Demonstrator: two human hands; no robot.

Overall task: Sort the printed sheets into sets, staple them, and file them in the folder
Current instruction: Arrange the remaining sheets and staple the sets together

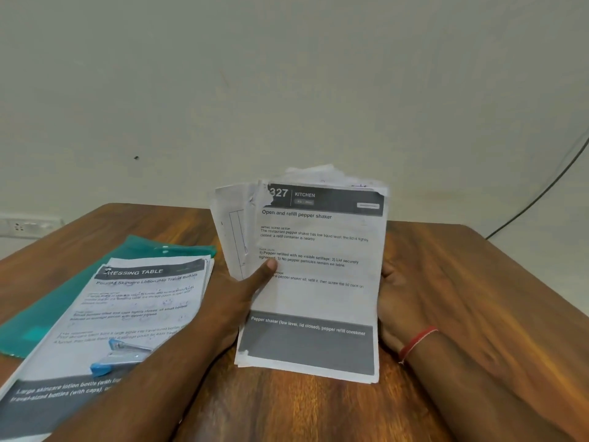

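Head view: stack of printed sheets (318, 282) is held upright above the middle of the table (478, 298), bottom edge low over the wood; whether it touches the wood is not clear. Front sheet reads "327 KITCHEN", "Open and refill pepper shaker"; its top left corner is torn, smaller print is partly blurred. Sheets behind fan out to the left and top, crumpled, their print unreadable. Left hand (242, 301) holds the stack at its left edge, thumb pressed flat on the front page, fingers hidden behind the paper. Right hand (395, 311) sits against the stack's right edge, only the palm side shows, fingers gone behind the sheets, so cannot tell if it grips or just props. Red thread (417, 342) circles the right wrist. Both forearms run out of frame at the bottom. Second pile (127, 314) of sheets lies flat on the table at left, headed "...RESSING TABLE", first letters covered, lower left part cut off by the frame edge and the left forearm. Blue stapler (121, 355) lies on that pile, one end hidden by the forearm. Green folder (63, 298) lies under the pile, mostly covered. Socket strip (28, 224) on the wall (287, 90) at far left, blurred. Dark cable (541, 189) hangs at right, both ends out of sight.
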